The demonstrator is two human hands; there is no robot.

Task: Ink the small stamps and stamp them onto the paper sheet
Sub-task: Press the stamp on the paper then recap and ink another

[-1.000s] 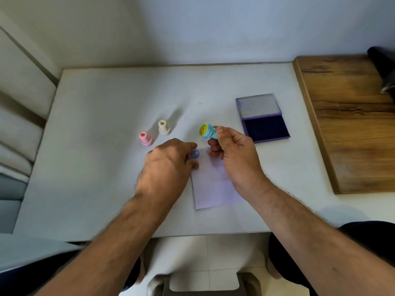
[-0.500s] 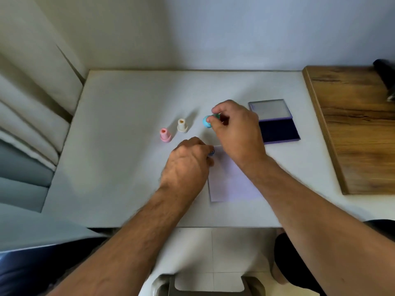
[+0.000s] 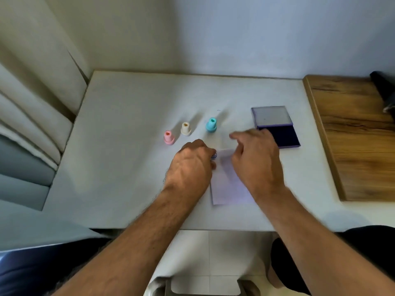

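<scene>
Three small stamps stand upright in a row on the white table (image 3: 128,167): pink stamp (image 3: 169,137), cream stamp (image 3: 185,129), blue stamp (image 3: 211,125). A small pale paper sheet (image 3: 226,184) lies in front of them, with one round blue print (image 3: 213,156) at its top left corner. My left hand (image 3: 190,167) rests on the sheet's left edge, fingers curled, next to the print. My right hand (image 3: 255,161) hovers over the sheet's right side, fingers apart and empty, blurred. The open ink pad (image 3: 275,127) lies to the right.
A wooden board (image 3: 352,135) adjoins the table on the right, with a dark object (image 3: 384,90) at its far corner. Cushions (image 3: 27,129) sit to the left. The wall runs behind the table; its front edge is just below my forearms.
My right hand set the blue stamp down upright beside the cream one, let go of it and drew back toward the sheet. My left hand stayed on the paper.
</scene>
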